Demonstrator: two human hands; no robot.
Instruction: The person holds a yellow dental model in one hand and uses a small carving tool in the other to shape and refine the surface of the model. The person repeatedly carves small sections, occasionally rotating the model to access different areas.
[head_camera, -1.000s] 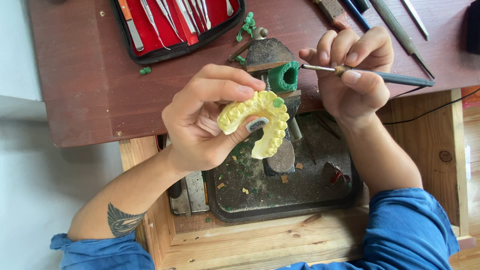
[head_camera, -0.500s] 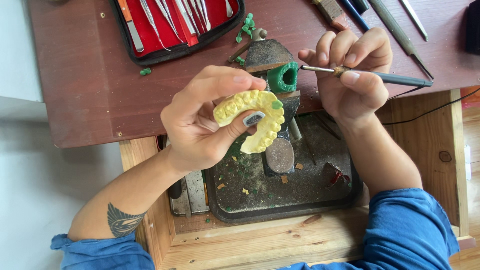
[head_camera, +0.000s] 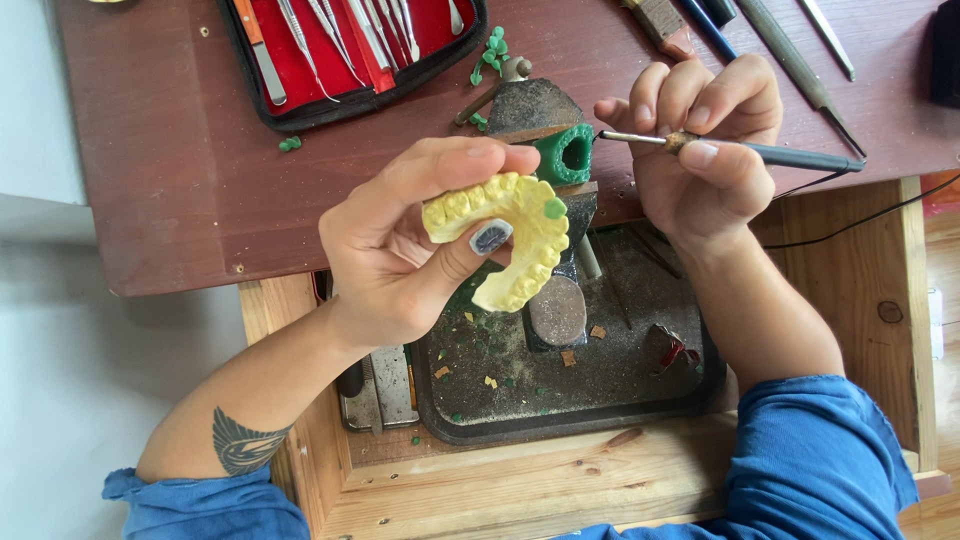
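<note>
Yellow dental cast (head_camera: 520, 235) in left hand (head_camera: 400, 255); right hand (head_camera: 705, 150) holds carving tool (head_camera: 760, 152).

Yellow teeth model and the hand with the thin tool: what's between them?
In the head view, a green wax ring sits between the yellow plaster teeth model and the right hand.

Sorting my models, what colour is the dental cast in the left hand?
Pale yellow dental cast, with one green wax tooth; head view.

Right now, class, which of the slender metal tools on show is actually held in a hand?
The dark-handled carving tool gripped by the right hand. The other instruments lie untouched in the red-lined case or loose on the brown tabletop.
</note>
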